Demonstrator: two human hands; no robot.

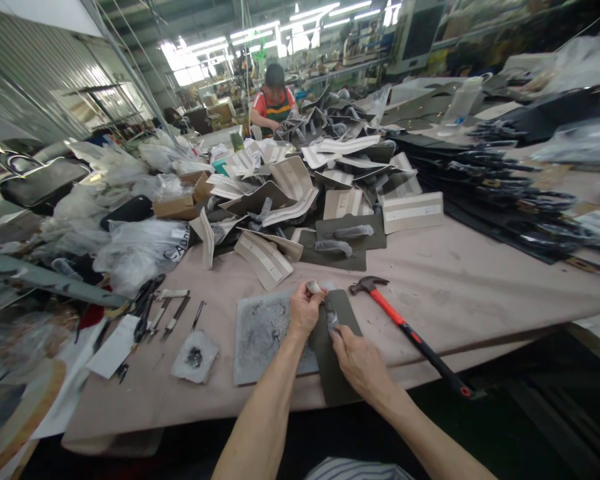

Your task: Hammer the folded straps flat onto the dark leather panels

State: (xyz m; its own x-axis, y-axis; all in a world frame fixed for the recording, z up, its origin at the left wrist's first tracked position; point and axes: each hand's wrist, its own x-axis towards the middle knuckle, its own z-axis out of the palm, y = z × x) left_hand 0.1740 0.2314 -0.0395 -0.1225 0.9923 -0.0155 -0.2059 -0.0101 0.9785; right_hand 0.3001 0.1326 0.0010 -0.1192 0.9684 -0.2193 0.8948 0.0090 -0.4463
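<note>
My left hand is closed around a small tool with a pale rounded handle end, held upright over a dark grey leather panel at the table's near edge. My right hand rests on that panel, with its fingertips pinching a small wrapped metal fitting on it. The panel partly overlies a scuffed grey work slab.
A red-and-black hammer lies to the right of the panel. Scissors and small hand tools lie to the left, next to a small pad. A heap of leather panels covers the middle of the table. A person works at the far end.
</note>
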